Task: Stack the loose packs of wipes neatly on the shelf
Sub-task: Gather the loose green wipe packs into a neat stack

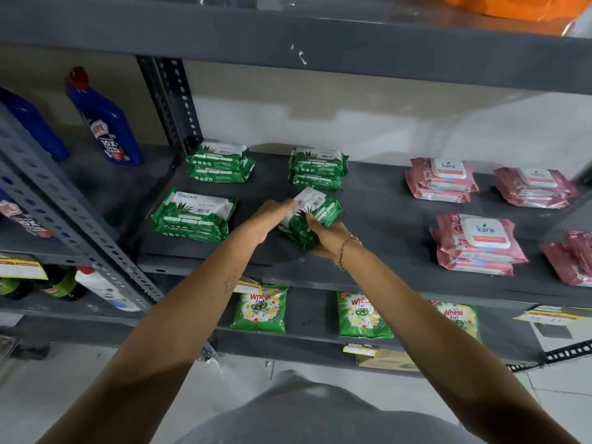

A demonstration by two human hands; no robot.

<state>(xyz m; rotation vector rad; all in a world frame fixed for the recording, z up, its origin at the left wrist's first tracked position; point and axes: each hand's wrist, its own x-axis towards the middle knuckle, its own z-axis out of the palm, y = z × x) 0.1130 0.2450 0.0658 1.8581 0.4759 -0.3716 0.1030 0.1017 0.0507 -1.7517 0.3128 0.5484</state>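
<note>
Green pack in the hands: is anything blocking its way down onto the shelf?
Nothing visible. The right hand grips the green pack, the left hand touches it, over bare shelf; the rear green stack and the left green stack sit apart.

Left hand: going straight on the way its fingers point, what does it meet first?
The green pack that it touches, which the right hand grips. The left hand points toward the back of the shelf. Beyond that pack lies the rear green stack, probably in line, though depth is unclear.
</note>
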